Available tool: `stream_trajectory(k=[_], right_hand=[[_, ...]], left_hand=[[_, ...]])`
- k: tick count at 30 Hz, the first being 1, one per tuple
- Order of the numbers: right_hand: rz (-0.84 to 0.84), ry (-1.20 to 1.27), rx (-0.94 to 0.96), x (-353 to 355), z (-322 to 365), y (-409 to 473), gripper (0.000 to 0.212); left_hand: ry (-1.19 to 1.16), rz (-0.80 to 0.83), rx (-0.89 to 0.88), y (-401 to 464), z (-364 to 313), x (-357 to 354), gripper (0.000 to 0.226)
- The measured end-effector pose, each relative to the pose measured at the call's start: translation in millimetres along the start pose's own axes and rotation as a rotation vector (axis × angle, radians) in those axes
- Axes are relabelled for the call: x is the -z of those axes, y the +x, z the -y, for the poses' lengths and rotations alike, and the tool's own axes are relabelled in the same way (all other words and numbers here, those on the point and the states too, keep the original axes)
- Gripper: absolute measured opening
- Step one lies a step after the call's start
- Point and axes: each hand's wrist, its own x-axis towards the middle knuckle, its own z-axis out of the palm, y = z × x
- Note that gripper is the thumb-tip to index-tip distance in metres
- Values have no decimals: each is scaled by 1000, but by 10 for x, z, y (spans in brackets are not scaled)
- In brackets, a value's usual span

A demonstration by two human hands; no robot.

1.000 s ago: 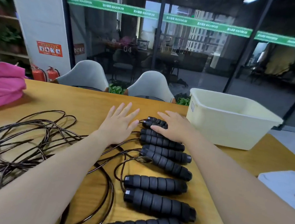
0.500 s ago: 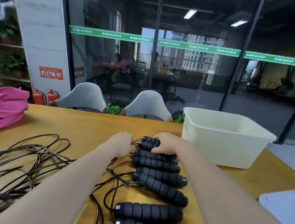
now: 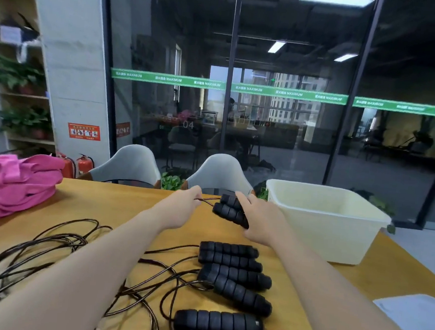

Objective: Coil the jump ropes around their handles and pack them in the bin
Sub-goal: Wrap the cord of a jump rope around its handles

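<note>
Jump ropes (image 3: 55,259) lie almost all uncoiled: loose cords sprawl toward the desk's (image 3: 119,204) left edge, and a row of black handles (image 3: 231,275) runs down its middle toward the near edge. One pair of handles (image 3: 229,210) is lifted off the desk, gripped in the right hand (image 3: 261,220), while the left hand (image 3: 181,209) pinches their cord. No coil is wound yet. At the far right corner, the bin (image 3: 336,231) shows nothing inside, so nearly everything is left.
</note>
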Motion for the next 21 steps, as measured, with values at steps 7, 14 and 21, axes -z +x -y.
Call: stream_trajectory(k=[7, 14, 21], right_hand=[[-273, 17, -19, 763, 225, -528, 57], [-406, -62, -57, 1355, 666, -1290, 53], [-262, 480, -213, 1796, 1138, -2033, 27]], left_hand=[[272, -114, -153, -698, -355, 764, 17], [133, -188, -178, -1667, -544, 1204, 8], [-5, -300, -219, -2384, -733, 1453, 19]])
